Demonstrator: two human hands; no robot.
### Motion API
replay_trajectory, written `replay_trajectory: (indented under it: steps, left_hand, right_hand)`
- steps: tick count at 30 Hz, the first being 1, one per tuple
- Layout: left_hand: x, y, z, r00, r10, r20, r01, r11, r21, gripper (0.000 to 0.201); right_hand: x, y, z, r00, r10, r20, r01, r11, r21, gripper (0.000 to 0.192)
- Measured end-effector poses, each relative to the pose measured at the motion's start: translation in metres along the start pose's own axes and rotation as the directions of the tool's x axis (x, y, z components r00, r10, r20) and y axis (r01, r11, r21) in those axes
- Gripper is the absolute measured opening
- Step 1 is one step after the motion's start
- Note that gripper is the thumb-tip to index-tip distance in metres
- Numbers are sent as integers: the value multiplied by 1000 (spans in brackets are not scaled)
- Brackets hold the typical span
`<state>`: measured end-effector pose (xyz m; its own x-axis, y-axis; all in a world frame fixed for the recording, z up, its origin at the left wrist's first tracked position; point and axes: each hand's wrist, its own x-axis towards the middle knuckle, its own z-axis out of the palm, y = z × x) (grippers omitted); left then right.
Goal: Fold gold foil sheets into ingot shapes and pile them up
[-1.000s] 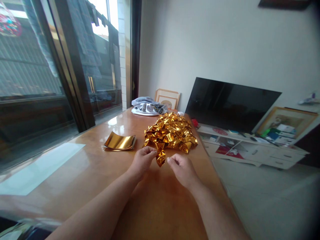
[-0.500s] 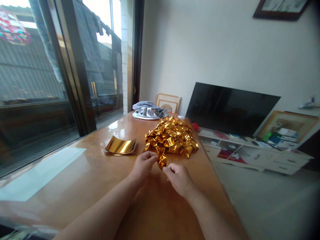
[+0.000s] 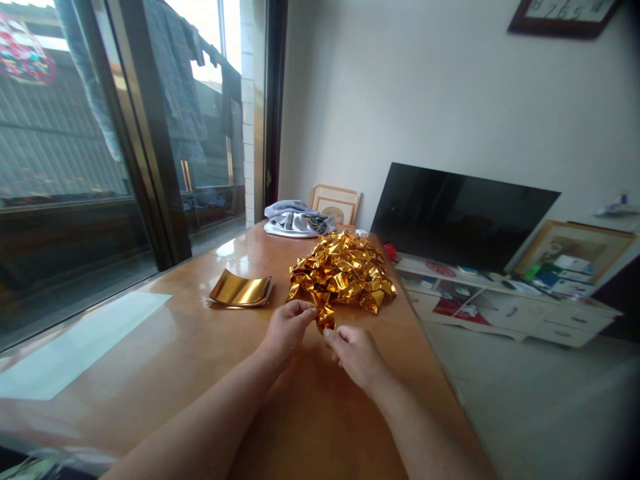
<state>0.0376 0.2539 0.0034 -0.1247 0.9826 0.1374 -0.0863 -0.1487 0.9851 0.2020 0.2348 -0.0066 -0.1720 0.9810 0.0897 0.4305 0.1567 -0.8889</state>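
A folded piece of gold foil paper point(image 3: 326, 316) is pinched between my two hands, just in front of a heap. My left hand point(image 3: 293, 327) grips its left side with thumb and fingertips. At its lower right edge, my right hand point(image 3: 354, 352) holds it between thumb and bent forefinger. The heap of folded gold foil pieces point(image 3: 350, 270) lies right behind, so close that the held piece overlaps it in view. To the left, a stack of flat gold foil sheets point(image 3: 241, 291) rests on the wooden table point(image 3: 190, 353), its top sheet curling up.
Crumpled grey cloth point(image 3: 295, 220) and a picture frame point(image 3: 336, 202) are at the table's far end. A pale translucent sheet point(image 3: 85, 343) lies along the left edge. Beyond the right edge stand a low white cabinet point(image 3: 500, 310) and a television point(image 3: 463, 223). Glass doors point(image 3: 200, 127) line the left.
My right fingertips have shifted slightly up on the foil piece, covering more of its lower end. Both hands keep their pinch, and the view has shifted a little.
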Motion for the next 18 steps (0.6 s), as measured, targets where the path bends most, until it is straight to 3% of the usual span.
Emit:
replay_trajectory:
  steps: [4, 9, 18]
  left_hand:
    - [-2, 5, 1, 999, 9, 44, -9, 1000, -4, 22]
    - [1, 4, -2, 999, 18, 45, -19, 1000, 2, 23]
    - [0, 5, 0, 990, 121, 69, -124, 992, 38, 27]
  right_hand:
    - [2, 1, 0, 999, 52, -11, -52, 997, 56, 33]
    - [1, -5, -6, 981, 184, 66, -195, 923, 332, 26]
    - [-2, -6, -15, 957, 167, 235, -278, 756, 593, 21]
